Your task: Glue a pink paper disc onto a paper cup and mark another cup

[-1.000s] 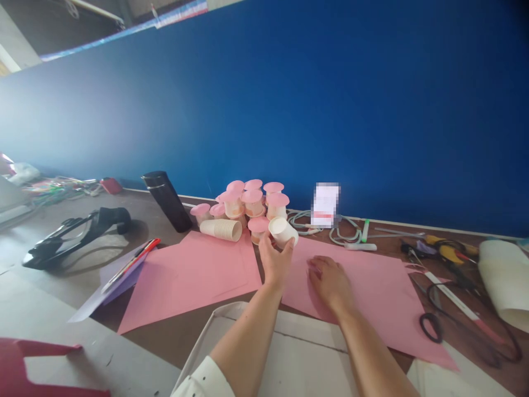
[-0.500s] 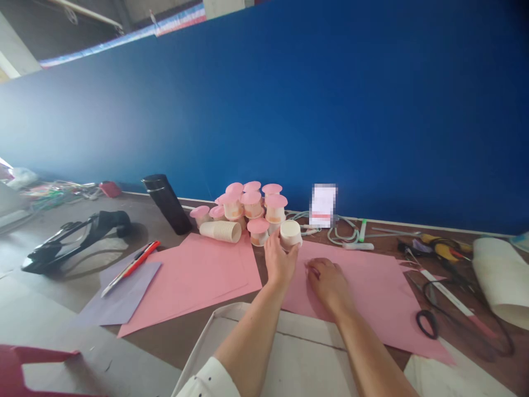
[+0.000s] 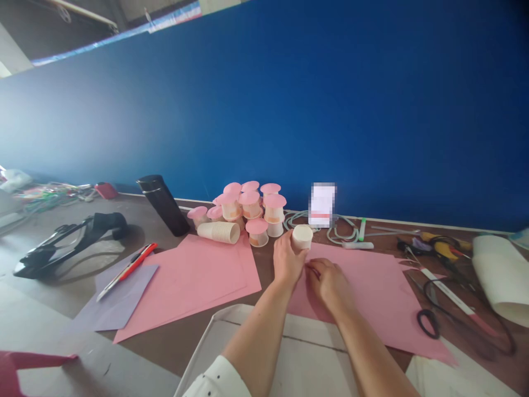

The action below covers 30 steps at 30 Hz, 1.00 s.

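A small white paper cup point(image 3: 302, 237), bottom up, is held by my left hand point(image 3: 289, 259) above the pink paper. Close on its right, my right hand point(image 3: 330, 281) rests over the pink sheet point(image 3: 372, 286) with fingers curled in; anything between its fingertips is too small to make out. Several cups topped with pink discs point(image 3: 250, 197) are stacked behind and to the left. A nested stack of paper cups point(image 3: 218, 232) lies on its side in front of them.
Left are more pink sheets point(image 3: 190, 275), a red cutter point(image 3: 132, 267) on purple paper, a black bottle point(image 3: 163, 204) and a black tool point(image 3: 72, 242). Right are cables, scissors point(image 3: 428, 323) and a white roll point(image 3: 502, 275). A blue partition point(image 3: 289, 110) stands behind.
My left hand has moved right with the white cup, closer to my right hand. My right hand has barely moved. The view has shifted slightly.
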{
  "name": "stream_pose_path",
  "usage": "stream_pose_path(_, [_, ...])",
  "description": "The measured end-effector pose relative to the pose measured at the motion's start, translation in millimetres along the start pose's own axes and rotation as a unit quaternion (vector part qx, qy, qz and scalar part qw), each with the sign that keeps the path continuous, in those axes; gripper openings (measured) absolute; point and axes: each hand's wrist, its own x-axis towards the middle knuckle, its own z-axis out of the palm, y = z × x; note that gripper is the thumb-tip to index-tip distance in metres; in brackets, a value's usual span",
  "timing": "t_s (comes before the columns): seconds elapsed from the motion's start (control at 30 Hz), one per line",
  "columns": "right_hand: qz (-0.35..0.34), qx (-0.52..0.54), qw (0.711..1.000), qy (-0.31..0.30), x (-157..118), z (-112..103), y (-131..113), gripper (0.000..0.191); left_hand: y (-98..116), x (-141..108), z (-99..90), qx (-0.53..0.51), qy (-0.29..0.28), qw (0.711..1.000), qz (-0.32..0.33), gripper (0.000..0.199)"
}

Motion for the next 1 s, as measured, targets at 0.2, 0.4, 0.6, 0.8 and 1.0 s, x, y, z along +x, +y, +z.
stream_pose_path(0.2, [-0.007,0.002,1.0,0.006,-1.3,-0.7,-0.7,0.029,-4.3,2.0,-0.9,-0.01,-0.015,0.999,-0.038,0.06])
stream_pose_path(0.4, [-0.003,-0.005,1.0,-0.002,-1.1,-1.0,-2.9,0.03,-3.4,0.8,1.4,-0.028,-0.036,0.998,-0.053,0.057])
stream_pose_path(0.6, [0.006,-0.005,1.0,-0.003,-2.5,-2.8,-5.2,0.029,-3.3,0.6,1.9,0.002,-0.048,0.998,-0.042,0.056])
stream_pose_path(0.8, [0.009,-0.007,1.0,-0.01,-2.0,-4.3,-6.8,0.029,-0.1,-0.8,2.8,0.099,-0.047,0.993,-0.041,0.06])
stream_pose_path(1.0, [0.004,-0.011,1.0,-0.008,-2.5,-3.7,-6.7,0.029,1.5,-2.2,-3.6,0.147,-0.024,0.987,-0.061,0.07])
